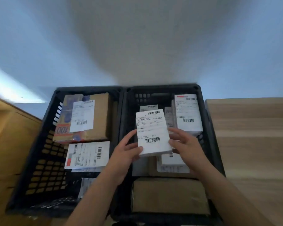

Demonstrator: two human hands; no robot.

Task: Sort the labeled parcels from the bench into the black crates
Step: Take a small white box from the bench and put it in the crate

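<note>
Black crates (44, 144), white barcoded parcel (152, 132), seemingly boxy

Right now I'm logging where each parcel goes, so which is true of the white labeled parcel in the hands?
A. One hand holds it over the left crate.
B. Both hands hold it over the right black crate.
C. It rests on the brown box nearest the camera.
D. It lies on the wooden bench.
B: the left hand and right hand grip the white parcel by its sides above the right crate.
</note>
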